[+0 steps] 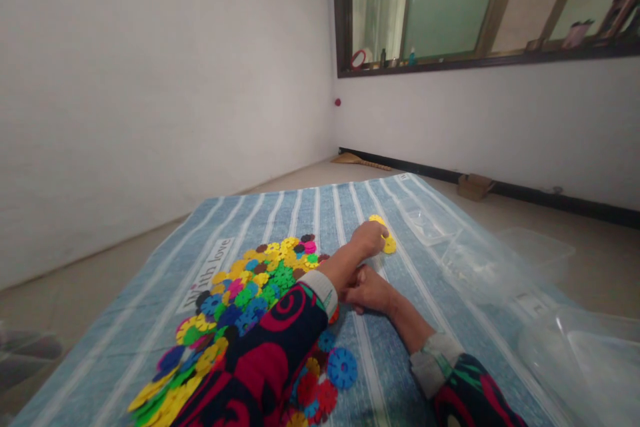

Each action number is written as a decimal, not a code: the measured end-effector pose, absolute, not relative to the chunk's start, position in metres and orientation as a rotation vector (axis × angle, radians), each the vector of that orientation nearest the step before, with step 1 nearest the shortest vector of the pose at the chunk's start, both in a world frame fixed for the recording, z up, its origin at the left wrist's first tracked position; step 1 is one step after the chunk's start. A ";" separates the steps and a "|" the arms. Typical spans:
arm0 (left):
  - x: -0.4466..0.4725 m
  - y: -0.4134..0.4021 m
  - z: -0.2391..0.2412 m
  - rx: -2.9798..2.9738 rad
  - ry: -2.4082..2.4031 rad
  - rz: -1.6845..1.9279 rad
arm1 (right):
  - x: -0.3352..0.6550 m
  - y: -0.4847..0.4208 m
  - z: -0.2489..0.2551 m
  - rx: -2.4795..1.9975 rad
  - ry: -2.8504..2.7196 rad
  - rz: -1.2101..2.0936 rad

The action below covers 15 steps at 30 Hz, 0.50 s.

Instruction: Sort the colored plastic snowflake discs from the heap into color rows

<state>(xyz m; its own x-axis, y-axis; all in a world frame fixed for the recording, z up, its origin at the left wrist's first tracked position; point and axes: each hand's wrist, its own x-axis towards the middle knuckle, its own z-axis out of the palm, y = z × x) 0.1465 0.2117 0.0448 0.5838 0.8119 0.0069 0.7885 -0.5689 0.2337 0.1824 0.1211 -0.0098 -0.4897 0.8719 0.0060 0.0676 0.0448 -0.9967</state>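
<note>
My left hand reaches across the table, its fingers closed at yellow notched plastic discs that lie apart from the others. My right hand is just below the left forearm, with its fingers curled. Its fingertips are partly hidden, and I cannot make out whether they hold anything. Left of both hands spreads a pile of notched discs in yellow, green, blue, red, pink and black. The left sleeve covers part of the pile. A larger-looking blue disc lies near the front of it.
A blue-and-white striped cloth covers the table. Along its right side stand clear plastic containers, including a small one, a middle one and a near one. A broom and a cardboard piece lie on the floor.
</note>
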 end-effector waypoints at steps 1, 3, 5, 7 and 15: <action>0.152 0.212 0.043 2.609 1.337 0.150 | 0.182 0.120 -0.009 -0.955 -1.643 1.501; 0.161 0.210 0.041 2.607 1.355 0.114 | 0.182 0.120 -0.009 -0.979 -1.639 1.451; 0.167 0.208 0.039 2.602 1.382 0.083 | 0.182 0.120 -0.009 -1.017 -1.663 1.382; 0.170 0.206 0.039 2.601 1.403 0.057 | 0.183 0.120 -0.010 -1.038 -1.688 1.325; 0.148 0.197 0.047 2.626 1.450 0.059 | 0.183 0.119 -0.017 -0.989 -1.594 1.473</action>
<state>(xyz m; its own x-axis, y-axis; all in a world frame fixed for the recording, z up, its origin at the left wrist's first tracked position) 0.1481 0.1967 0.0471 0.5345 0.8445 -0.0339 0.8389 -0.5252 0.1426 0.1834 0.1191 -0.0172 -0.4303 0.9025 0.0160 0.0551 0.0439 -0.9975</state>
